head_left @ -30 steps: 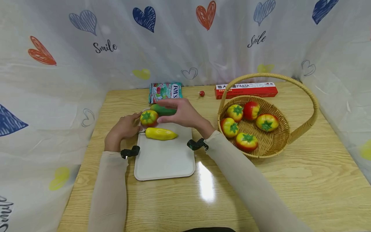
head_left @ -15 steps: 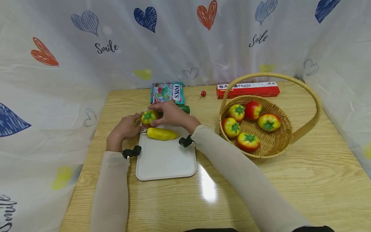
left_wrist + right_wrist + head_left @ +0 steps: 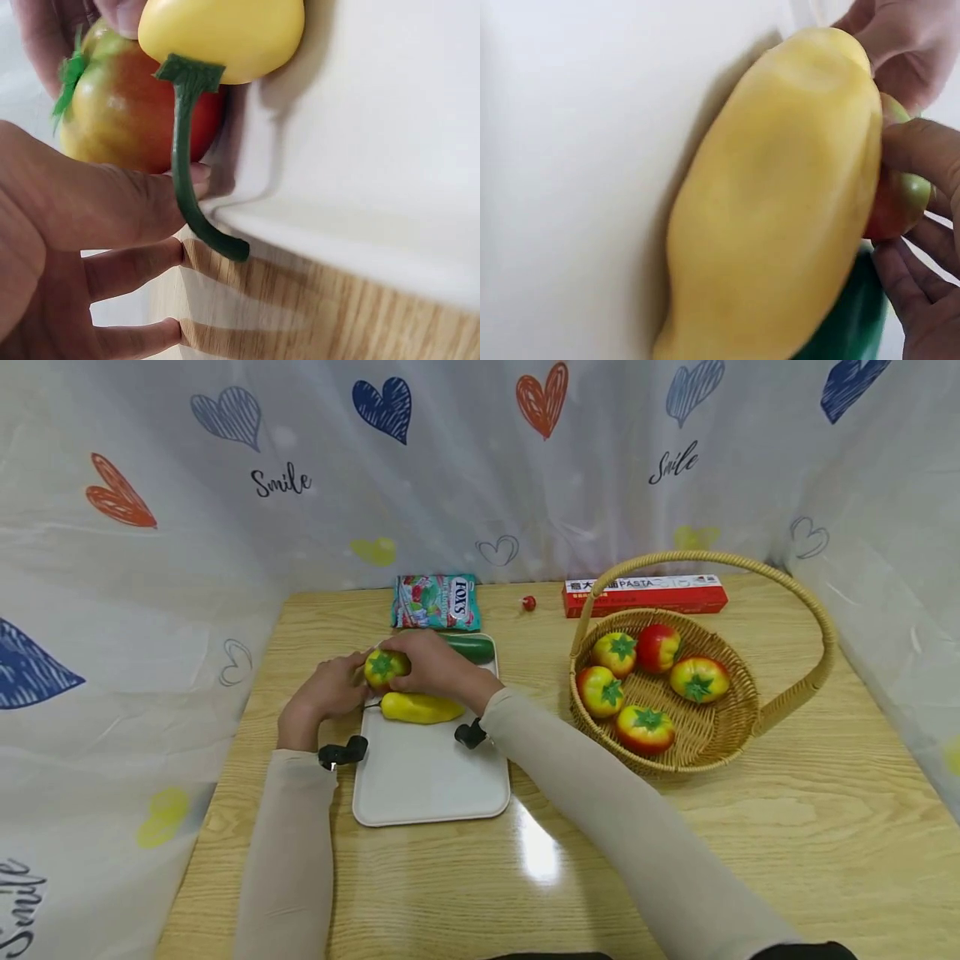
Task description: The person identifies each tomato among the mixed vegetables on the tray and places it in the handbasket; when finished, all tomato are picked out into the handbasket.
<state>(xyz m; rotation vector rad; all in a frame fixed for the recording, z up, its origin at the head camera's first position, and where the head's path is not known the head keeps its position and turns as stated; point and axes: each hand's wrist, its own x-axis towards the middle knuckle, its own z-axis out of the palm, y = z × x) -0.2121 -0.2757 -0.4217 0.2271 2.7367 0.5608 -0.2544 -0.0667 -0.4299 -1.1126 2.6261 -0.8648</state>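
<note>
A red-and-yellow tomato with a green star-shaped top is at the far left corner of a white tray. My right hand grips it from the right. From the left, my left hand also holds it; in the left wrist view the thumb lies against the tomato, while other fingertips rest by the tray's rim. A yellow pepper with a dark stem lies just nearer. Behind my right hand, a green cucumber is partly hidden on the tray.
A wicker basket with a tall handle stands at right, several tomatoes inside. A red pasta box lies behind it. A teal candy bag and a small red sweet lie along the back of the wooden table.
My right hand has moved left from in front of the cucumber and closed round the tomato, uncovering the cucumber's right end. The left hand has stayed by the tomato.
</note>
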